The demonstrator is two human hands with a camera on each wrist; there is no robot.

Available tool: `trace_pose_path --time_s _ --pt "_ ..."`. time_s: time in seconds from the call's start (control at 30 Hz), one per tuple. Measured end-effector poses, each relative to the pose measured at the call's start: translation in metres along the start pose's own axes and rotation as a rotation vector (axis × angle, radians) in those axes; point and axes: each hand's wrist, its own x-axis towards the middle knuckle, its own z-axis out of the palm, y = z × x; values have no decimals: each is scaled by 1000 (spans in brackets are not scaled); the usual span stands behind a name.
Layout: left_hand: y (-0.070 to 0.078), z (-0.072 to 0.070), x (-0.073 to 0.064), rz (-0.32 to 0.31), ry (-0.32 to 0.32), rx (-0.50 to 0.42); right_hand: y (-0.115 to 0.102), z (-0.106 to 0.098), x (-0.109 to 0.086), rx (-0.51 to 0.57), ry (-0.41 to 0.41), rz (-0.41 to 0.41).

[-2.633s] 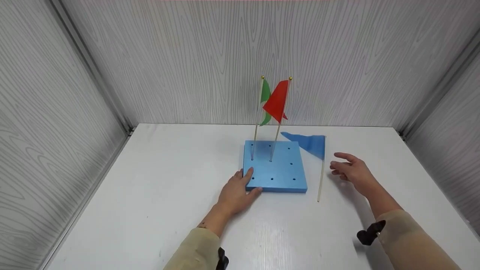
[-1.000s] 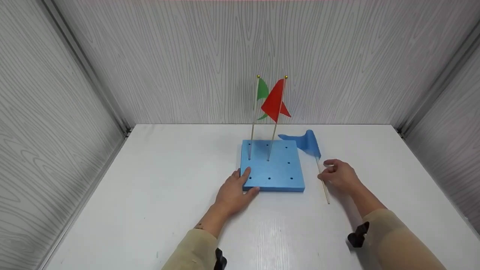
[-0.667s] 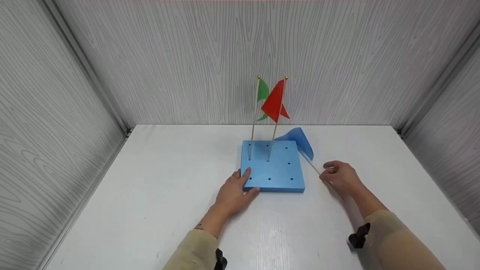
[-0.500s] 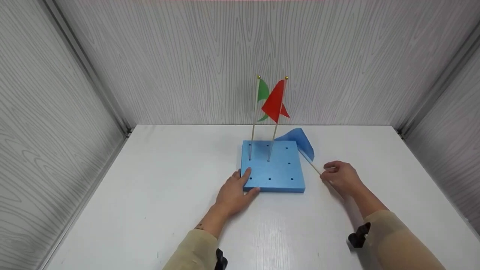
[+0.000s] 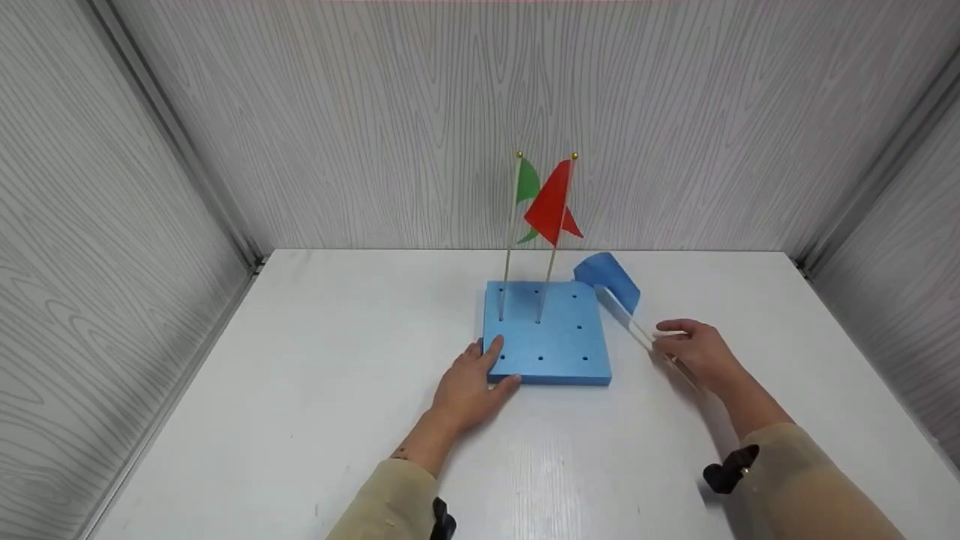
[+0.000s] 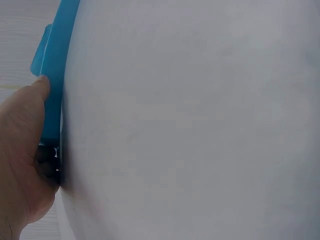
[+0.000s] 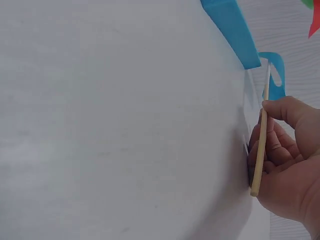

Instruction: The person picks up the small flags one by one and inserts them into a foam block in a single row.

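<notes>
A light blue square board (image 5: 559,345) with several small holes lies on the table. My left hand (image 5: 466,384) holds its near left corner, index finger on top, other fingers along the left side and thumb at the front edge. Two flags stand upright in the board: a green flag (image 5: 527,180) and, beside it, a red flag (image 5: 553,202). To the right of the board, my right hand (image 5: 696,351) pinches the stick of a blue flag (image 5: 611,281) between thumb and fingers. The stick slants, with its cloth end pointing away, by the board's far right corner.
A white table (image 5: 360,337) lies beneath everything. At its far edge rises a grey wood-grain panel (image 5: 390,135), with similar panels on the left and right. Black wrist mounts (image 5: 731,471) jut from both sleeves.
My right hand has come to the blue flag and taken its stick. The flag has turned from lying straight to slanting, and lately shifts slightly right. My left hand stays on the board.
</notes>
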Motion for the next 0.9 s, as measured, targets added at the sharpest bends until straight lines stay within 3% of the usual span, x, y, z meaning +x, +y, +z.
trace_pose_path --time_s 0.2,0.33,0.67,0.9 --pt "-1 1 1 -18 -9 1 2 -4 1 117 -32 7" --pt "0 1 1 -24 -8 1 0 -3 0 271 -97 21" --pt "4 2 2 -25 -9 -5 -23 -3 -3 566 -181 -30" --pt "3 2 3 -7 -3 -15 -43 -1 -5 588 -184 -113"
